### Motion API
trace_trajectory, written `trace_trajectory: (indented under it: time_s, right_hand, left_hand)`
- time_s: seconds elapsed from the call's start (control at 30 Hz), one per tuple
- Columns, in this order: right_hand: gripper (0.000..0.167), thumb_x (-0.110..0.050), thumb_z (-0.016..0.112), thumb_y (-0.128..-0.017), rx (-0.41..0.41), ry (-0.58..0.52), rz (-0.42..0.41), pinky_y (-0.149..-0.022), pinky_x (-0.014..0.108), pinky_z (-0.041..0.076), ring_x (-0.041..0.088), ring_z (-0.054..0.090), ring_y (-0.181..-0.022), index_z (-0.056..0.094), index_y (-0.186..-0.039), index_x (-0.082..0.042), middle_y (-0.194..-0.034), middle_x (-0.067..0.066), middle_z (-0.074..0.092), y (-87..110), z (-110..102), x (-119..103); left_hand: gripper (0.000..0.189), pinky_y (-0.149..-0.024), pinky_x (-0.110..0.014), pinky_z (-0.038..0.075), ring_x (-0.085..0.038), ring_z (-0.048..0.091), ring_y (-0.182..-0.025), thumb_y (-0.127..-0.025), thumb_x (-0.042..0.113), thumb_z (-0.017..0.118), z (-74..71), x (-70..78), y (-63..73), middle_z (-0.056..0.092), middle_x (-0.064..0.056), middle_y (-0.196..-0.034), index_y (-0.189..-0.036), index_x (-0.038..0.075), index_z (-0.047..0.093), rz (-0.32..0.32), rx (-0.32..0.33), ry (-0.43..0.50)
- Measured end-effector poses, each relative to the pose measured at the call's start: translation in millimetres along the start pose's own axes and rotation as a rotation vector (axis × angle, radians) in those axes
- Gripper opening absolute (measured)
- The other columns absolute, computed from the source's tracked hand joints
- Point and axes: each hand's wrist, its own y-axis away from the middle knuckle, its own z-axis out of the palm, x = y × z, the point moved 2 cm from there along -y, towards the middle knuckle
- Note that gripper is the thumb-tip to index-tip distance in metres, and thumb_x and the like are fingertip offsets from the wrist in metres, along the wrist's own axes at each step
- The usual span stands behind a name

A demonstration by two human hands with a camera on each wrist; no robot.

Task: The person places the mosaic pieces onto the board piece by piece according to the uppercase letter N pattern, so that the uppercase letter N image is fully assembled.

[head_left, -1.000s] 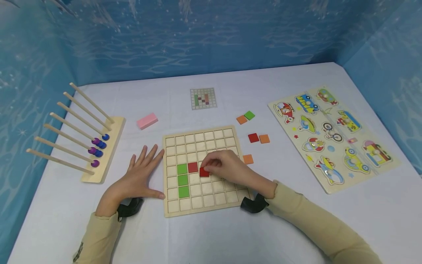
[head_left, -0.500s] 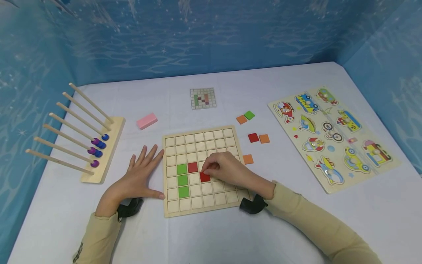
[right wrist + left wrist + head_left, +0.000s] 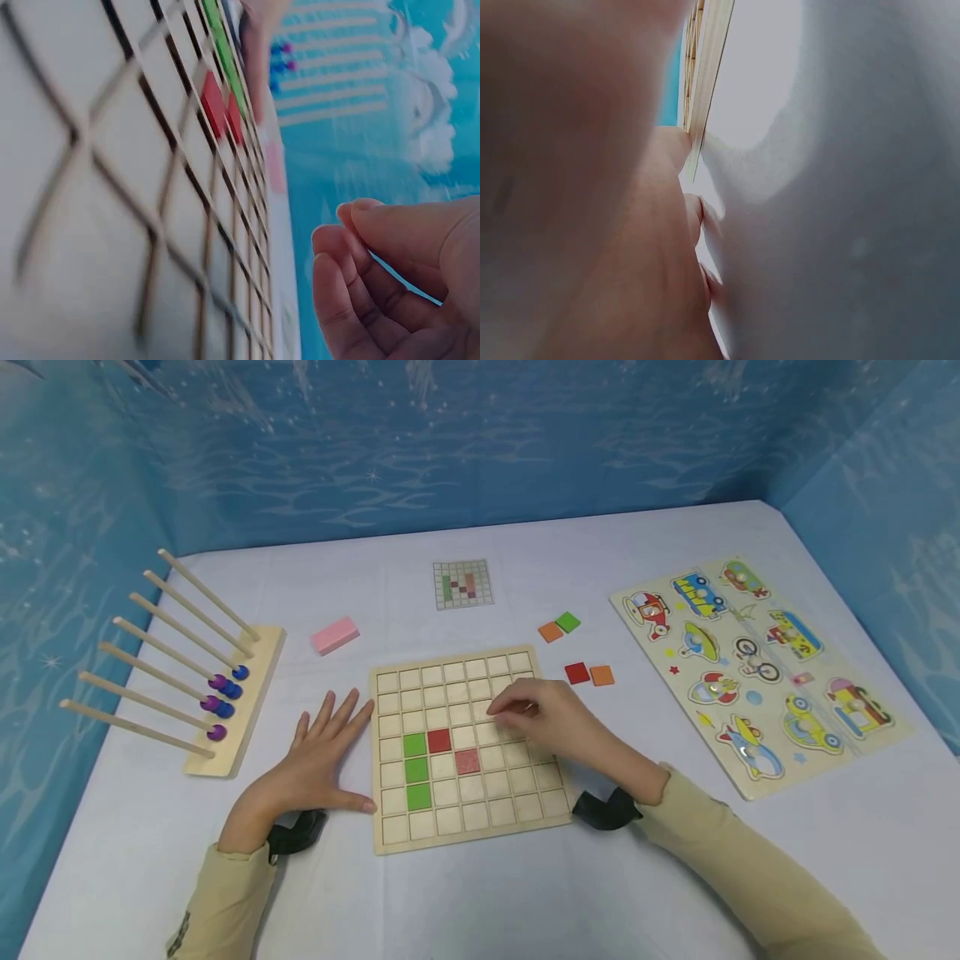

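My left hand (image 3: 322, 768) lies flat on the table, fingers spread, its thumb and index fingertips touching the left edge of the wooden grid board (image 3: 457, 839). Over the board's right half hovers my right hand (image 3: 551, 718), fingers loosely curled. Nothing shows between its fingers in the right wrist view, where the hand (image 3: 405, 277) is apart from the board. Green tiles (image 3: 416, 769) fill part of one column. A red tile (image 3: 438, 741) sits beside the top green one, and another red tile (image 3: 467, 761) lies diagonally below it, right of centre.
Loose orange (image 3: 602, 675), red (image 3: 577, 673) and green (image 3: 567, 622) tiles lie right of the board. A pattern card (image 3: 462, 583) is behind it. At left stand a peg rack (image 3: 262, 672) with beads and a pink block (image 3: 335, 635). A vehicle puzzle (image 3: 757, 693) lies at right.
The right hand has let go of the red tile, now in a grid cell, and moved up and right. It now covers the lower orange tile. The left hand has stayed put.
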Motion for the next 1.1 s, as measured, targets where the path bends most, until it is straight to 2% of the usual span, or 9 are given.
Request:
trace_trajectory:
  time_s: [0.2,0.37,0.6,0.9,1.1]
  right_hand:
    - [0.012,-0.001,0.07,-0.082,0.089,-0.01,0.074,-0.069,0.029,0.05,0.013,0.06,-0.08,0.072,-0.094,-0.004,-0.09,-0.001,0.066,16.3,-35,19]
    - [0.014,0.001,0.07,-0.082,0.129,0.026,0.099,-0.067,0.026,0.049,0.016,0.06,-0.079,0.072,-0.095,-0.003,-0.09,0.002,0.067,32.8,-46,40]
    - [0.018,-0.001,0.07,-0.082,0.101,0.034,0.132,-0.066,0.023,0.046,0.015,0.057,-0.077,0.071,-0.099,-0.005,-0.092,0.001,0.067,48.9,-43,58]
    - [0.027,0.002,0.075,-0.076,0.106,0.138,0.072,-0.058,0.024,0.04,0.015,0.048,-0.069,0.071,-0.102,-0.003,-0.079,-0.002,0.054,50.0,-33,62]
    - [0.027,0.004,0.076,-0.074,0.124,0.16,0.069,-0.058,0.024,0.038,0.016,0.046,-0.068,0.072,-0.099,-0.003,-0.079,0.001,0.052,48.4,-30,61]
  left_hand:
    - [0.13,-0.101,-0.061,-0.01,-0.033,-0.017,-0.137,-0.055,0.066,0.077,0.4,0.1,-0.3,-0.005,-0.012,-0.155,-0.151,0.012,0.009,-0.007,-0.006,-0.005]
    - [0.13,-0.101,-0.061,-0.01,-0.033,-0.017,-0.137,-0.056,0.065,0.078,0.5,-0.2,-0.4,-0.006,-0.012,-0.155,-0.151,0.011,0.009,-0.014,-0.013,-0.004]
    - [0.128,-0.1,-0.062,-0.009,-0.034,-0.016,-0.137,-0.057,0.065,0.077,0.1,1.0,-0.3,-0.005,-0.013,-0.155,-0.151,0.011,0.01,-0.009,-0.005,-0.004]
    - [0.126,-0.1,-0.063,-0.008,-0.035,-0.016,-0.137,-0.058,0.064,0.077,-0.9,1.8,-0.7,-0.004,-0.014,-0.155,-0.151,0.011,0.01,0.004,0.0,0.0]
    - [0.126,-0.1,-0.063,-0.008,-0.035,-0.016,-0.137,-0.058,0.065,0.077,-1.6,2.0,0.4,-0.004,-0.014,-0.155,-0.151,0.01,0.011,-0.011,-0.005,0.003]
